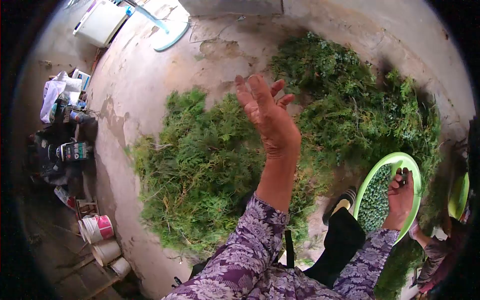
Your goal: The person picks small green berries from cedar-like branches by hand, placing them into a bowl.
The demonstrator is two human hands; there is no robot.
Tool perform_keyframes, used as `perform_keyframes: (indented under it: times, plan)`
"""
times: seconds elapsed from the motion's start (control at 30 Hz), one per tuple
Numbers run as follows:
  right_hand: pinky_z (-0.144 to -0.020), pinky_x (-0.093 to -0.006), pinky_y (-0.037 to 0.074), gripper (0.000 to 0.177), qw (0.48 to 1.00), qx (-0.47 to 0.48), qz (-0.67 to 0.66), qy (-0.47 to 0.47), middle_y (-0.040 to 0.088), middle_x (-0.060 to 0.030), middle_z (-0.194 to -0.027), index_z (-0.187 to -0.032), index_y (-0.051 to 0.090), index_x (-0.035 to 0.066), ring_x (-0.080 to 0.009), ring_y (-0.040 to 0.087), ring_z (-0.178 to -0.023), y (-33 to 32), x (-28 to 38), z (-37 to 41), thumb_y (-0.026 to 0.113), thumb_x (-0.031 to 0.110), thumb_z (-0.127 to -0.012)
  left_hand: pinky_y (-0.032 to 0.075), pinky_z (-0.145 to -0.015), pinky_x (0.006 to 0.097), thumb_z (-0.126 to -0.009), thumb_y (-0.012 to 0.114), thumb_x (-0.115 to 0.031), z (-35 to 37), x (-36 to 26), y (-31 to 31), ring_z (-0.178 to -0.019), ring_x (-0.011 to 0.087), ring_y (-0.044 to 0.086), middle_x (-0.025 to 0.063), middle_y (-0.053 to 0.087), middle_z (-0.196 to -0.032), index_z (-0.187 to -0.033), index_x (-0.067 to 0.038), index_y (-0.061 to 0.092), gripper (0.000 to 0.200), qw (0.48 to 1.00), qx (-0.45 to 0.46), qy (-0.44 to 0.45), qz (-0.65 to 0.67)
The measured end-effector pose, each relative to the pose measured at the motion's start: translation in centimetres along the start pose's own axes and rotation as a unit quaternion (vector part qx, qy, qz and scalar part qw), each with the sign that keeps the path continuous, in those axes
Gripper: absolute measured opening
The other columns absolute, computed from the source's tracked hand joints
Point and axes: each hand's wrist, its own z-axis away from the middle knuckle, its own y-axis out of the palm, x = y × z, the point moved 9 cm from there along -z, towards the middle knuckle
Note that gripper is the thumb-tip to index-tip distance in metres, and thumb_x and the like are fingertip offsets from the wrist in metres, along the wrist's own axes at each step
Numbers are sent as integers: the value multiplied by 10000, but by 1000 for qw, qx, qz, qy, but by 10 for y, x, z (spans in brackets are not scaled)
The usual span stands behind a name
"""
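Note:
My left hand (272, 115) is raised above the cut green branches, its fingers spread and nothing in them. Below it lies a large heap of leafy evergreen sprigs (200, 170) on the floor. My right hand (401, 200) is over a light green basin (414, 165), fingers curled inward; I cannot tell what they hold. Small round green berries (374, 200) fill much of the basin, next to that hand. A second pile of branches (360, 100), with pale berry clusters among the leaves, lies beyond the basin against the wall.
A co-worker's arm (425, 240) reaches in at the lower right, near another green basin (458, 195). My shoe (342, 202) is left of my basin. White buckets (97, 227) and assorted clutter line the left side. A fan-like stand base (172, 36) stands at the back.

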Motion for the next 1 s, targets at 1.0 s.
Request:
perform_keyframes:
  times: [1.0]
  plan:
    - [-561,-286,450,135,981,-93,141,93,567,-91,-793,-876,533,47,-170,550,-704,-61,-78,-50,540,178,-844,399,-653,331,-843,497,-407,26,81,4,-808,225,503,152,515,-1041,-1010,7,441,449,873,37,-426,235]
